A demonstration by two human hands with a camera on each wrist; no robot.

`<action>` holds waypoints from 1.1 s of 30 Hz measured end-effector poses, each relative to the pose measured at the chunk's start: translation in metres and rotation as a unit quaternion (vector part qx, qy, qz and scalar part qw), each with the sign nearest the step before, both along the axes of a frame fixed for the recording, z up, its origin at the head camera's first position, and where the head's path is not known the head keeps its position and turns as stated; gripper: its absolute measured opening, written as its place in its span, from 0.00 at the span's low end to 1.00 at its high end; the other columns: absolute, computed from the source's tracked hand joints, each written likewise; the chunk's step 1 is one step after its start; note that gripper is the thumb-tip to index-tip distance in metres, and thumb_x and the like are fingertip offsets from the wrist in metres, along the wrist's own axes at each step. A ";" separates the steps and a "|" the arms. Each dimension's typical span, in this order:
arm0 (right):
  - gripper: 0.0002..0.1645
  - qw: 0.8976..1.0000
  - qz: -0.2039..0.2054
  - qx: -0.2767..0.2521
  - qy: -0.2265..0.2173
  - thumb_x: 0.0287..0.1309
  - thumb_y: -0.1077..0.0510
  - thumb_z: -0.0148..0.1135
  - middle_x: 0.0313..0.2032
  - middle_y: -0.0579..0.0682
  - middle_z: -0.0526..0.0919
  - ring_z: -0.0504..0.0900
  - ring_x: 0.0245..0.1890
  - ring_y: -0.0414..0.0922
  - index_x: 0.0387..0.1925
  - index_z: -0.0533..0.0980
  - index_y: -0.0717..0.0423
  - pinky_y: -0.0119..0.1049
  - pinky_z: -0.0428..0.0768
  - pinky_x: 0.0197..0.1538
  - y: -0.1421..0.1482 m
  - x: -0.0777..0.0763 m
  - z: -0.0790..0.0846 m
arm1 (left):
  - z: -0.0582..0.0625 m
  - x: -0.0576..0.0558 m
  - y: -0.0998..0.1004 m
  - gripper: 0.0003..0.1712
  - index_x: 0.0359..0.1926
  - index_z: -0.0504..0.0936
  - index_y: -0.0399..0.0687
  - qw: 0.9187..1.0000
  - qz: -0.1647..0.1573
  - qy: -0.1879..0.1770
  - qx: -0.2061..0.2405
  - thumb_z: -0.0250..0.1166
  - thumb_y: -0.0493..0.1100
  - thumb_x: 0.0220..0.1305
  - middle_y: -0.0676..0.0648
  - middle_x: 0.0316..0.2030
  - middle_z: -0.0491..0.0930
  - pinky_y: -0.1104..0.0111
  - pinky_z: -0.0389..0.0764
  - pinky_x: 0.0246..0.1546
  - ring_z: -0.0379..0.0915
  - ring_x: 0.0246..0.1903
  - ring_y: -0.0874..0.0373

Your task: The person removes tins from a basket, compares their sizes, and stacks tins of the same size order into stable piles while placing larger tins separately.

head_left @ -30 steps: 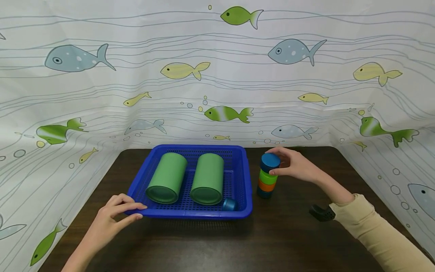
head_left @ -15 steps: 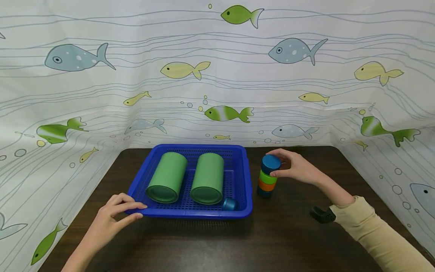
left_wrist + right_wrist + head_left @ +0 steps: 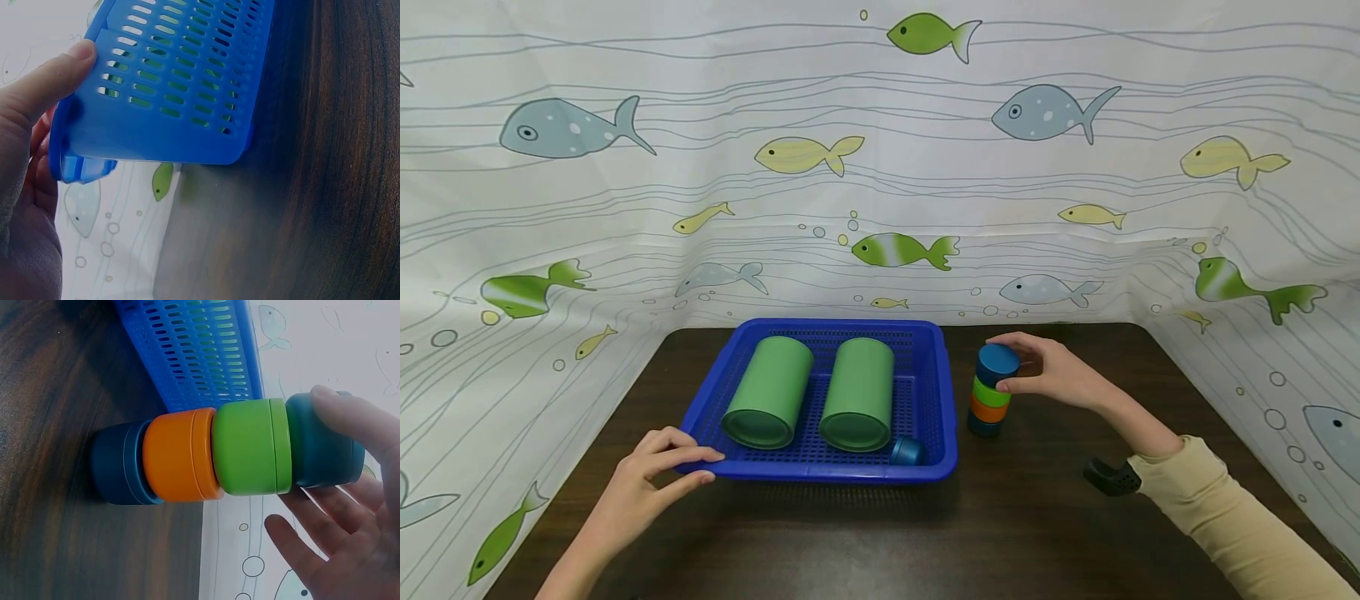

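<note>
1. Four small jars (image 3: pixel 988 397) stand stacked on the dark table (image 3: pixel 850 542), just right of the blue basket (image 3: pixel 820 472); the right hand (image 3: pixel 1056 372) grips the top blue jar (image 3: pixel 999 362).
2. The left hand (image 3: pixel 647 483) pinches the basket's near left rim; the hands are well apart.
3. Two green tins (image 3: pixel 861 379) lie inside the basket; a small blue pot (image 3: pixel 907 451) sits in its near right corner; the right wall stands between that pot and the jars.
4. A fish-printed sheet (image 3: pixel 880 192) rises on the far side.
</note>
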State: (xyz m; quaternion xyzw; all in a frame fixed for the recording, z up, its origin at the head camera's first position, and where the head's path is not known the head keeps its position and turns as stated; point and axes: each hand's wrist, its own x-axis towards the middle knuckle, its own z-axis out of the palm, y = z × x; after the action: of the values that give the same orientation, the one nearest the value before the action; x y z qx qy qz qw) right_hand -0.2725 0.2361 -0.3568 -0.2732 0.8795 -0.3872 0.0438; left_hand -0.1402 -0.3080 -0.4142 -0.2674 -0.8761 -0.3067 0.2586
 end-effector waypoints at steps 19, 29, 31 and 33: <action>0.39 0.999 0.029 0.011 0.021 0.58 0.51 0.71 0.66 0.54 0.73 0.72 0.67 0.56 0.69 0.66 0.48 0.59 0.70 0.66 -0.010 -0.002 0.024 | 0.000 0.000 0.000 0.27 0.41 0.89 0.56 1.000 -0.001 -0.008 0.000 0.78 0.27 0.39 0.64 0.35 0.75 0.78 0.66 0.39 0.64 0.42 0.73; 0.39 0.995 0.057 0.060 0.061 0.57 0.46 0.71 0.68 0.49 0.72 0.69 0.70 0.54 0.68 0.68 0.46 0.56 0.66 0.70 -0.036 -0.003 0.053 | 0.000 0.000 -0.001 0.26 0.40 0.89 0.56 1.000 0.002 -0.014 -0.002 0.78 0.27 0.39 0.64 0.35 0.75 0.77 0.65 0.39 0.63 0.41 0.73; 0.39 0.994 0.069 0.068 0.059 0.57 0.46 0.71 0.68 0.48 0.72 0.70 0.69 0.55 0.68 0.68 0.45 0.56 0.68 0.69 -0.044 -0.003 0.057 | 0.000 0.000 -0.001 0.25 0.40 0.89 0.55 1.000 0.002 -0.012 -0.003 0.78 0.27 0.39 0.64 0.35 0.75 0.78 0.65 0.39 0.63 0.41 0.73; 0.38 0.992 0.083 0.076 0.061 0.56 0.46 0.72 0.67 0.48 0.73 0.71 0.68 0.55 0.67 0.69 0.44 0.56 0.69 0.68 -0.051 -0.004 0.059 | 0.000 -0.001 -0.002 0.25 0.40 0.89 0.55 1.000 0.000 -0.009 -0.004 0.78 0.27 0.40 0.64 0.35 0.75 0.78 0.65 0.39 0.63 0.41 0.73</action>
State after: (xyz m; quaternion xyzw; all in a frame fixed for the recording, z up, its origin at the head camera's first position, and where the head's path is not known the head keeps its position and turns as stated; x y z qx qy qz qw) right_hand -0.2762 0.1849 -0.2976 -0.3639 0.8820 -0.2964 0.0424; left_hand -0.1407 -0.3095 -0.4145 -0.2657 -0.8795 -0.3056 0.2499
